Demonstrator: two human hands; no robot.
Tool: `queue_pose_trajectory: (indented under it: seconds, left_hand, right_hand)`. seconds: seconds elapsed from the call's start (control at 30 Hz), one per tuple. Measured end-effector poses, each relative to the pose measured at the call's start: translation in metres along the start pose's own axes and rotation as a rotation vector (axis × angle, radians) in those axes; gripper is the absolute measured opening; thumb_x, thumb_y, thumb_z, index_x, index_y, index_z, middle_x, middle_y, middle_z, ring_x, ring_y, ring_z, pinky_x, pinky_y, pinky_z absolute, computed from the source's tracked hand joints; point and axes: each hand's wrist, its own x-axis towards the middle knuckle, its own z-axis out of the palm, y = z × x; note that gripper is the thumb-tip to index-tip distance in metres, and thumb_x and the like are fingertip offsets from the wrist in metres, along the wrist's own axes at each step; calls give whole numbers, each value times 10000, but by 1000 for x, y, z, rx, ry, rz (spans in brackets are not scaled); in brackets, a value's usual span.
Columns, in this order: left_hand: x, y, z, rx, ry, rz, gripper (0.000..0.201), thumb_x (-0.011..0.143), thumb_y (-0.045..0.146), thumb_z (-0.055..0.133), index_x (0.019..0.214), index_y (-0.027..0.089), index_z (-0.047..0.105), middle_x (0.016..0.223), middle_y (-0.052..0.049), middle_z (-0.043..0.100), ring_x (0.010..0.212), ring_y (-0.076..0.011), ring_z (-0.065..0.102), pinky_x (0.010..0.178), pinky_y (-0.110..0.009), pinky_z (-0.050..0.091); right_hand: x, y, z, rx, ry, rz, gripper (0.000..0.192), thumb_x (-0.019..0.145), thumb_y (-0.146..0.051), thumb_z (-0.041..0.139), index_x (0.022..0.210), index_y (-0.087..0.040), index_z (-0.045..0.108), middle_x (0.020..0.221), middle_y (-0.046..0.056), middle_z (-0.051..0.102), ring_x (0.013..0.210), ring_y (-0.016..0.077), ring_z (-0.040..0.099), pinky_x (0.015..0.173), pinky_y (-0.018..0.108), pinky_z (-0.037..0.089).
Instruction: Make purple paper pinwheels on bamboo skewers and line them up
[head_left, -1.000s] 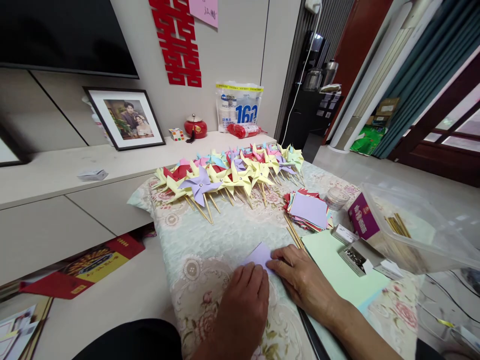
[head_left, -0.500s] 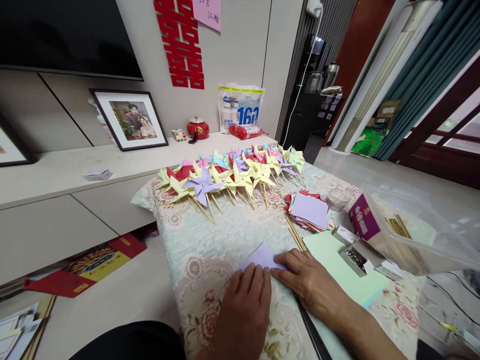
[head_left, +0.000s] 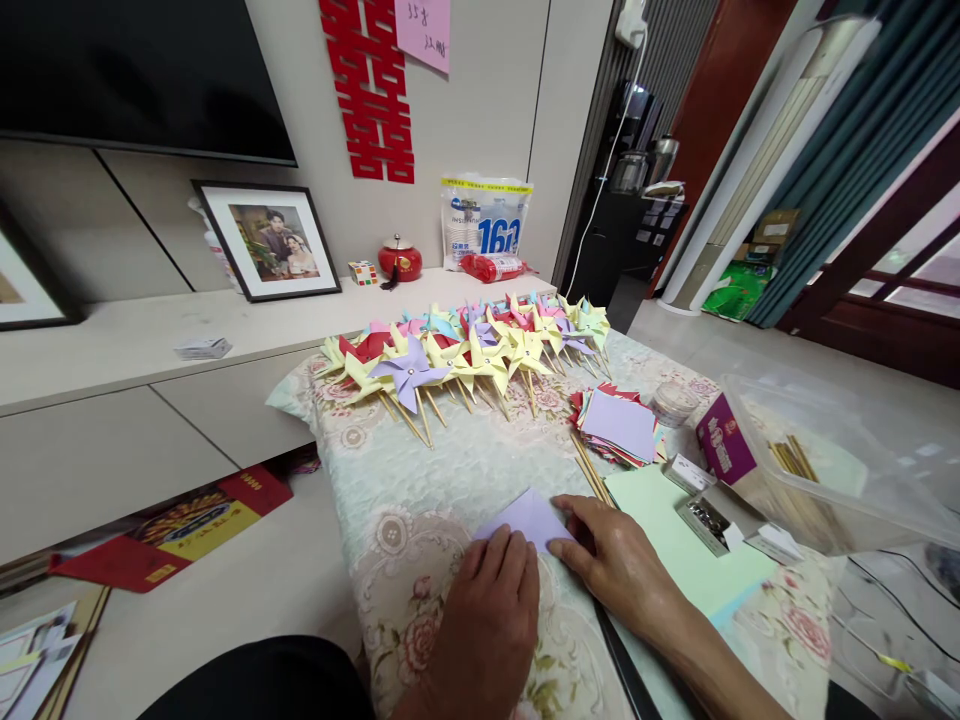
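Note:
A folded lilac paper square (head_left: pixel 529 517) lies on the floral tablecloth (head_left: pixel 450 470) near the front edge. My left hand (head_left: pixel 486 612) presses flat on its near-left part. My right hand (head_left: pixel 609 563) rests on its right side, fingertips pinching down the fold. Much of the paper is hidden under both hands. Beyond it lie several finished paper pinwheels (head_left: pixel 465 350) on wooden sticks, in yellow, lilac, red, pink and blue.
A stack of coloured paper squares (head_left: pixel 619 425), loose wooden sticks (head_left: pixel 590 468), a green sheet (head_left: pixel 679 540), a small box of pins (head_left: pixel 705 520), a purple box (head_left: pixel 724 450) and a clear plastic bin (head_left: pixel 832 470) sit to the right. A low cabinet (head_left: pixel 112 400) stands on the left.
The view has shifted slightly. My right hand's fingers have slid along the lilac paper, exposing more of it; my left hand stays pressing on it.

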Motion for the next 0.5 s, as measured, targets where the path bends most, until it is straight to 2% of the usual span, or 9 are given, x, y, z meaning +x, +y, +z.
queue_pose_trajectory:
  seconds: [0.17, 0.27, 0.3, 0.37, 0.47, 0.5]
  left_hand:
    - [2, -3, -3, -63, 39, -10, 322, 884, 24, 471, 1107, 122, 682, 1120, -139, 736, 1062, -290, 668, 911, -439, 537]
    - [9, -6, -14, -275, 115, -94, 323, 869, 18, 449, 1041, 146, 691, 1019, -124, 737, 959, -274, 682, 837, -424, 562]
    - [12, -6, -18, -392, 127, -157, 317, 866, 27, 442, 1010, 162, 691, 973, -110, 729, 913, -258, 682, 807, -409, 565]
    - [18, -8, -24, -662, 79, -347, 267, 856, 68, 459, 959, 183, 677, 913, -85, 707, 837, -225, 675, 747, -367, 559]
    - [28, -8, -22, -1118, -105, -714, 127, 837, 205, 568, 945, 188, 634, 778, -31, 677, 654, -174, 640, 605, -299, 521]
    - [31, -7, -19, -1281, -146, -813, 151, 819, 248, 609, 957, 186, 620, 745, -16, 670, 618, -163, 628, 571, -282, 506]
  right_hand:
    - [1, 7, 5, 276, -19, 83, 491, 787, -280, 680, 1263, -177, 622, 735, -19, 630, 669, 176, 590, 647, 301, 449]
    - [3, 9, 5, 537, 15, 126, 493, 750, -326, 714, 1211, -166, 641, 675, -50, 556, 599, 140, 524, 578, 265, 412]
    - [3, 9, 3, 624, 23, 141, 464, 742, -351, 731, 1160, -160, 663, 653, -57, 533, 580, 131, 501, 557, 255, 395]
    - [4, 6, -1, 797, 37, 169, 407, 729, -397, 765, 1048, -153, 699, 625, -60, 526, 563, 117, 478, 534, 237, 368]
    - [4, 0, -7, 1037, 63, 197, 387, 704, -423, 819, 967, -161, 710, 703, -20, 647, 639, 131, 553, 587, 233, 413]
    - [3, -2, -8, 1103, 67, 199, 385, 695, -418, 837, 960, -168, 711, 743, -6, 683, 677, 140, 584, 622, 238, 439]
